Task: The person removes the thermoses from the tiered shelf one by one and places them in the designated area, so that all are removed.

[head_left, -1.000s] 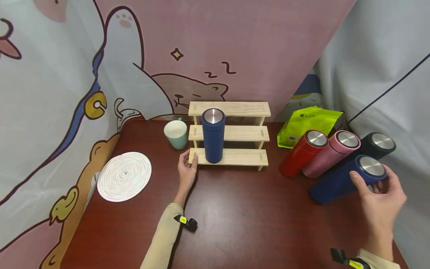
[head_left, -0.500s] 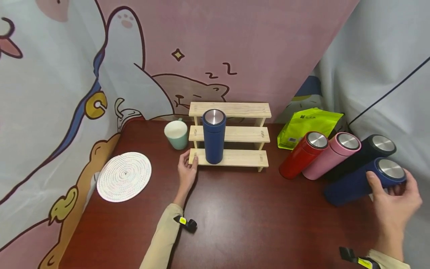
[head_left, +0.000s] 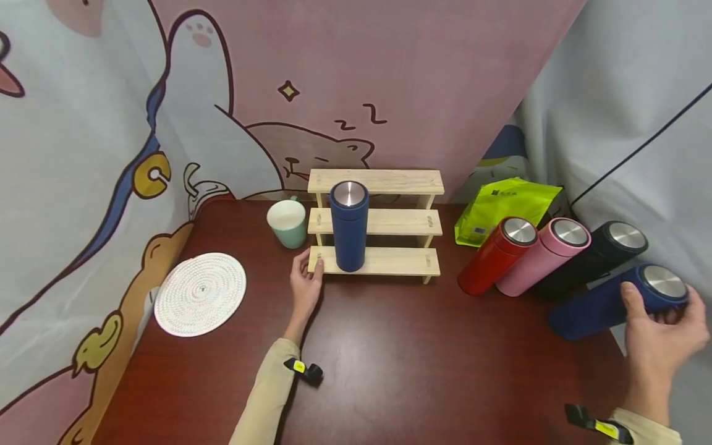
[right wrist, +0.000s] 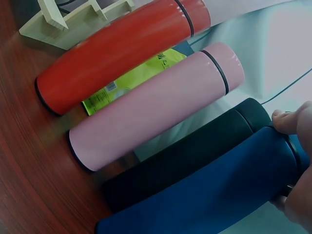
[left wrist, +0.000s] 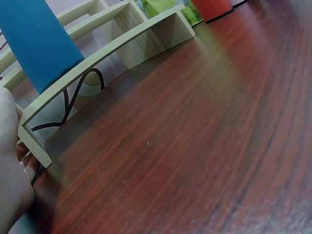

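Observation:
My right hand (head_left: 662, 330) grips a blue vacuum flask (head_left: 606, 303) round its upper end, just under the steel-topped lid. In the right wrist view the flask's blue body (right wrist: 204, 190) slants close beside a black flask (right wrist: 185, 156). My left hand (head_left: 306, 285) holds the left end of a three-step wooden shelf stand (head_left: 400, 261), thumb by the lowest step. On that lowest step another blue flask (head_left: 349, 235) stands upright, its base also showing in the left wrist view.
A red flask (head_left: 492, 262) and a pink flask (head_left: 536, 266) stand left of the black one. Behind them is a lime-green pouch (head_left: 495, 204). A mint-green mug (head_left: 290, 232) sits left of the stand, and a round white woven mat (head_left: 200, 295) lies farther left.
My right hand has moved the blue flask to the right, leaving a wider gap from the pink one. The left hand stays at the stand's end.

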The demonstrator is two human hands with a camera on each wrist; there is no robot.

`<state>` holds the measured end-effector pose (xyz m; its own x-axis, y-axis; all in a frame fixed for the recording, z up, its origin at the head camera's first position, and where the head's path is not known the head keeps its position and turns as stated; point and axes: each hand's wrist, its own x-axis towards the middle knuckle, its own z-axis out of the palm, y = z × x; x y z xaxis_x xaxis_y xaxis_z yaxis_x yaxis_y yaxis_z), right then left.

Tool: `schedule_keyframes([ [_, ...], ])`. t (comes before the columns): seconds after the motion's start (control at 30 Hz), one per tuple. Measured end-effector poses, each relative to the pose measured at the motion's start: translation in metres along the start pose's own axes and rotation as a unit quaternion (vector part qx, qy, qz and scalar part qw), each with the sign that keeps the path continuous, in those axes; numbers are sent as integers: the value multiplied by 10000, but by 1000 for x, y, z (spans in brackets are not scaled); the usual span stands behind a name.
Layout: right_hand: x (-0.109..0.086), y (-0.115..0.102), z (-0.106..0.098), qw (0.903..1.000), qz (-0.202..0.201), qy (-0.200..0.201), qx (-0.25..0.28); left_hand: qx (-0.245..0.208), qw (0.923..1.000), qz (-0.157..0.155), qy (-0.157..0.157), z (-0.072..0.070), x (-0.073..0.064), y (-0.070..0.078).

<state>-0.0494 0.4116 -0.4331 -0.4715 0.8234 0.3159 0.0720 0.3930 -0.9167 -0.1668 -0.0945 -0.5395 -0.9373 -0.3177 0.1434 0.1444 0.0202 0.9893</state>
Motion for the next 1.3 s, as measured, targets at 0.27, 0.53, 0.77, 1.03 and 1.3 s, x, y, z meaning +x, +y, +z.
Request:
schedule_keyframes([
  [0.27,3,1,0,9997,185,33,157,54,10000,-3,3,0,1,-1],
  [0.53,-2,-5,1,9995,230,132,149,-16,10000,5,-20,-1,1,0],
  [0.77,-4,-9,1,9997,178,149,15,-27,10000,56,-66,-2,0,0],
  [1.03,0,-23,0,9989,-113,378,272,-34,10000,66,-49,-2,-1,-1],
  [1.3,-3,-54,-1,9979,-430,191,-436,-64,9999,70,-42,-2,-1,-1],
])
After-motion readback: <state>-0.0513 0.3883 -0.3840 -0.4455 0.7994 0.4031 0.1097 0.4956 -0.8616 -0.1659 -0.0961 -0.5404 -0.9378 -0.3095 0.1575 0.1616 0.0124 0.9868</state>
